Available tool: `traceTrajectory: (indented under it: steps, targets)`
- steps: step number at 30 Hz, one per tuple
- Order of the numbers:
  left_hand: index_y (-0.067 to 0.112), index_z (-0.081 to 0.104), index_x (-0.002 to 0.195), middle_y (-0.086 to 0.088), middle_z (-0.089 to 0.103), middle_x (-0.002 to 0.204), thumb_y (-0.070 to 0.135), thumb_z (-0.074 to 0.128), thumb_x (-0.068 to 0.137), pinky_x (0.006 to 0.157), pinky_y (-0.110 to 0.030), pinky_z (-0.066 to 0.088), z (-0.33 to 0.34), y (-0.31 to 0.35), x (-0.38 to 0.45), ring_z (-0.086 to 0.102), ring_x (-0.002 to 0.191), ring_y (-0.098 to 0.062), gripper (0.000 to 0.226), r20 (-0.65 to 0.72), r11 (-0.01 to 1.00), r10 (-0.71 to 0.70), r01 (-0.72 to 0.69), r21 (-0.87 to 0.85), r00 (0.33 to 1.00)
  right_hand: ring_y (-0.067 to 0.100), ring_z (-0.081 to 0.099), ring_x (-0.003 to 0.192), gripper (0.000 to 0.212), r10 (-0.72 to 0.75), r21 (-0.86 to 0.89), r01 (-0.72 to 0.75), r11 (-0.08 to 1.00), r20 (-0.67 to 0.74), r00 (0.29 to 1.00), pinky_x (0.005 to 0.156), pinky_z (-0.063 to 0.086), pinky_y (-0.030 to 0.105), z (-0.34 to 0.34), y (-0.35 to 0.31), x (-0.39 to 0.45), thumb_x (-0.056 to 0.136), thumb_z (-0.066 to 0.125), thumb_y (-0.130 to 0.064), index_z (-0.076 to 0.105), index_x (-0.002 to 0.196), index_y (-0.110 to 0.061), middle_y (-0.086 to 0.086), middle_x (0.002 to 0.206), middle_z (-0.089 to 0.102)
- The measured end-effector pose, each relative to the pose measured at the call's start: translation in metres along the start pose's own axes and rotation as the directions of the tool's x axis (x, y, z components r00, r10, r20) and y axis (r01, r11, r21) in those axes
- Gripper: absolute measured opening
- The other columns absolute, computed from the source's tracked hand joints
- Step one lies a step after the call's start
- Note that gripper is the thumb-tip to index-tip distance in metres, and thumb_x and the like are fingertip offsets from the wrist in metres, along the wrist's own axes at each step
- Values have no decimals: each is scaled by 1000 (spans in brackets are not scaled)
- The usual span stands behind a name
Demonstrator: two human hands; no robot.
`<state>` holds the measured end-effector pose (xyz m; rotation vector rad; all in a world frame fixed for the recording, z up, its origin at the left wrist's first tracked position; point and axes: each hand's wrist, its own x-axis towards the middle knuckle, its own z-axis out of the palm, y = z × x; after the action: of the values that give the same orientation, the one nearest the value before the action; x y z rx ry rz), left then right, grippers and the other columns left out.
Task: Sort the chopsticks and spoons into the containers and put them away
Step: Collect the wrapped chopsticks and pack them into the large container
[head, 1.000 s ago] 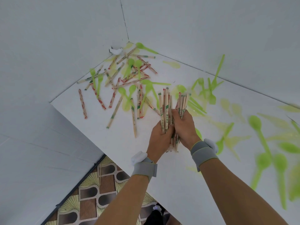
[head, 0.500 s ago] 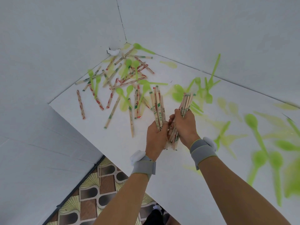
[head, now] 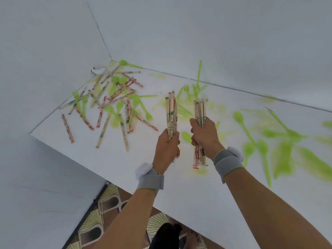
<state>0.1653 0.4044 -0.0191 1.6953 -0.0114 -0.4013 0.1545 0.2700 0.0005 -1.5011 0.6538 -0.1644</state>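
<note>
My left hand (head: 167, 148) grips an upright bundle of paper-wrapped chopsticks (head: 171, 112). A second bundle of chopsticks (head: 200, 112) stands in the grip of my right hand (head: 203, 133), a short gap to the right, its lower ends hanging below the fist. Both hands are above the white table (head: 125, 168). More wrapped chopsticks (head: 104, 128) lie scattered with green plastic spoons (head: 109, 109) in the far left corner. Other green spoons (head: 240, 121) lie spread at the right, blurred. No container is in view.
White walls close the table at the back and left, meeting in a corner (head: 110, 59). A scrap of white material (head: 98, 70) sits near that corner. The table's near edge drops to a patterned floor (head: 107, 203).
One bundle held by both hands together has been split into two. My hands have drawn apart, each carrying its own share upright.
</note>
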Motion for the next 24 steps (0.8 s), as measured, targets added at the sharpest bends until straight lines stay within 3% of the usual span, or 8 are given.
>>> traceTrajectory:
  steps: [5, 10, 19, 20, 22, 24]
  targets:
    - [17, 51, 91, -1, 45, 67, 30, 51, 106, 47, -31, 34, 54, 8, -25, 37, 40, -17, 20, 217, 999, 47, -47, -2, 975, 17, 36, 43, 20, 17, 63, -10, 998, -114, 993, 43, 36, 27, -63, 4, -36, 100, 56, -22, 43, 88, -14, 7, 68, 44]
    - [12, 51, 93, -4, 46, 68, 31, 52, 105, 48, -32, 31, 123, 16, -53, 37, 40, -18, 22, 433, 999, 40, -45, 0, 901, 17, 34, 42, 19, 57, 153, -7, 988, -329, 943, 41, 34, 26, -137, 10, -80, 98, 57, -21, 43, 87, -15, 5, 66, 43]
    - [13, 45, 89, -2, 39, 64, 24, 52, 105, 45, -28, 33, 269, 21, -162, 30, 40, -16, 21, 764, 999, 6, -32, 20, 645, 18, 31, 46, 17, 132, 275, 91, 957, -693, 709, 42, 30, 26, -296, 35, -202, 97, 57, -19, 41, 91, -15, 7, 66, 39]
    - [13, 46, 88, -3, 39, 65, 24, 53, 105, 44, -28, 34, 272, 20, -164, 31, 40, -16, 21, 768, 999, 3, -32, 23, 641, 17, 31, 46, 18, 141, 278, 85, 957, -700, 700, 42, 31, 26, -301, 38, -204, 97, 57, -19, 41, 91, -15, 7, 66, 39]
    - [13, 48, 88, -4, 40, 65, 24, 53, 105, 44, -28, 36, 318, 17, -209, 33, 41, -18, 21, 824, 998, 4, -56, 34, 566, 17, 31, 45, 18, 163, 301, 116, 947, -755, 635, 42, 31, 26, -353, 52, -243, 97, 57, -20, 41, 91, -15, 6, 65, 39]
    - [13, 48, 89, -5, 40, 65, 23, 52, 106, 43, -28, 39, 333, 15, -220, 34, 42, -19, 20, 829, 998, 1, -56, 37, 559, 17, 30, 45, 19, 172, 309, 116, 944, -760, 627, 43, 31, 27, -371, 57, -254, 97, 57, -19, 40, 90, -15, 6, 65, 38]
